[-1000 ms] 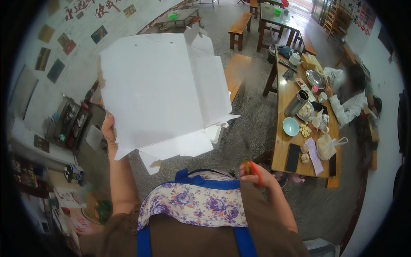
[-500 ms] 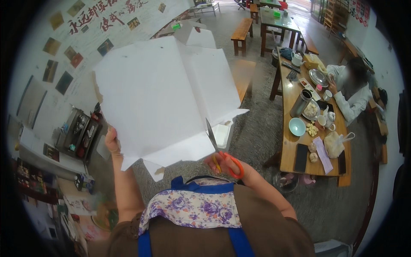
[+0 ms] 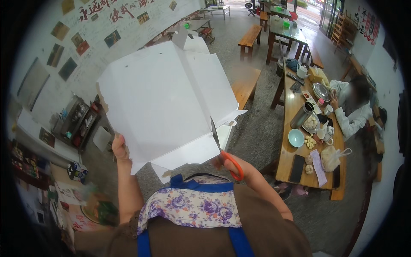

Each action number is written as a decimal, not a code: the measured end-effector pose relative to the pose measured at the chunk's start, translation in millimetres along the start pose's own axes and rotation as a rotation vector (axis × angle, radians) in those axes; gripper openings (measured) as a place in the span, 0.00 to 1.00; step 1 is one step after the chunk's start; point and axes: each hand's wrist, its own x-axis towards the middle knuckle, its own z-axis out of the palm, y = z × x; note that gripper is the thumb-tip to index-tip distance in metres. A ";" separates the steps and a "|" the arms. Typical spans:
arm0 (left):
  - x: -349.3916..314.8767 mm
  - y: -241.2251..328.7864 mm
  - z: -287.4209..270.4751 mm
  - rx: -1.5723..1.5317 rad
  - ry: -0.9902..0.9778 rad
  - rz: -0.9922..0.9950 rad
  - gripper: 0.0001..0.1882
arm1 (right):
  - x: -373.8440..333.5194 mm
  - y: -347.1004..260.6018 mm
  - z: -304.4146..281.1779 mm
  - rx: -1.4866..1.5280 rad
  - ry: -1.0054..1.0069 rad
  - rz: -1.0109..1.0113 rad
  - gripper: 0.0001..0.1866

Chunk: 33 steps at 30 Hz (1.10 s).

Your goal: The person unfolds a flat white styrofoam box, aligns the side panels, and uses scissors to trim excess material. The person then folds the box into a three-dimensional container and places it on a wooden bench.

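A large white cardboard sheet, creased like an unfolded box with ragged edges and flaps, is held up before my chest. My left hand grips its lower left edge, the fingers partly hidden behind it. Scissors with orange handles are in my right hand, at the sheet's lower right. One dark blade lies over the white face, pointing up and away, beside the lower flap; the other blade is hidden. Behind that corner, part of a pale object shows.
To the right, a wooden table carries a pale blue bowl, a dark metal flask, teapots, food and phones. A person sits at its far side. Wooden benches stand ahead. At left is a dark shelf unit.
The sheet has tilted a little and shifted slightly within the view. My right hand and the scissors remain at its lower right edge; the yellow inner handle part no longer shows.
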 end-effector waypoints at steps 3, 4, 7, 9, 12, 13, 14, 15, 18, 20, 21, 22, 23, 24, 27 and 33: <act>2.3 -7.7 -34.7 -0.058 -0.064 -0.017 0.35 | -2.7 -8.2 1.4 -0.003 0.031 -0.012 0.46; 5.5 -9.2 -34.2 -0.092 -0.106 -0.029 0.35 | -4.4 -9.3 1.0 -0.002 0.046 -0.008 0.45; 7.5 -17.9 -22.6 -0.081 -0.068 -0.050 0.35 | -7.5 -10.0 -3.1 0.044 0.058 -0.027 0.41; 8.8 -25.7 -22.0 -0.132 -0.079 -0.061 0.36 | -9.3 -6.7 -5.0 0.071 0.070 -0.059 0.39; 11.7 -33.9 -24.5 -0.152 -0.085 -0.068 0.36 | -10.1 0.4 -5.9 0.038 0.119 -0.099 0.35; 11.3 -33.8 -25.1 -0.146 -0.080 -0.070 0.36 | -11.2 -1.1 -5.7 0.006 0.134 -0.099 0.34; 12.0 -32.5 -26.0 -0.140 -0.109 -0.082 0.36 | -12.0 -2.7 -5.1 -0.027 0.148 -0.098 0.33; 13.7 -30.4 -27.0 -0.135 -0.138 -0.094 0.36 | -12.3 -4.7 -3.3 -0.025 0.178 -0.069 0.30; 11.9 -32.6 -28.1 -0.122 -0.137 -0.130 0.36 | -9.9 -3.4 3.5 0.007 0.257 0.032 0.22; 8.9 -35.6 -30.6 -0.106 -0.109 -0.140 0.37 | -5.3 4.7 5.6 0.064 0.307 0.116 0.18; 7.0 -37.8 -31.6 -0.093 -0.094 -0.139 0.37 | -5.1 4.8 6.1 0.037 0.319 0.127 0.17; 4.3 -40.3 -28.9 -0.084 -0.077 -0.142 0.38 | -6.1 3.7 7.1 0.009 0.333 0.143 0.16; 2.4 -41.1 -26.2 -0.068 -0.078 -0.131 0.35 | -6.5 3.2 7.3 -0.018 0.346 0.159 0.15; 2.1 -40.7 -22.7 -0.051 -0.079 -0.119 0.32 | -6.2 3.6 6.8 -0.074 0.361 0.173 0.15; 1.0 -42.9 -32.4 -0.029 -0.062 -0.173 0.30 | -6.7 7.3 5.0 -0.204 0.383 0.216 0.16; -4.4 -58.1 -41.3 -0.055 -0.023 -0.281 0.34 | -7.3 14.5 -5.4 -0.147 0.377 0.270 0.18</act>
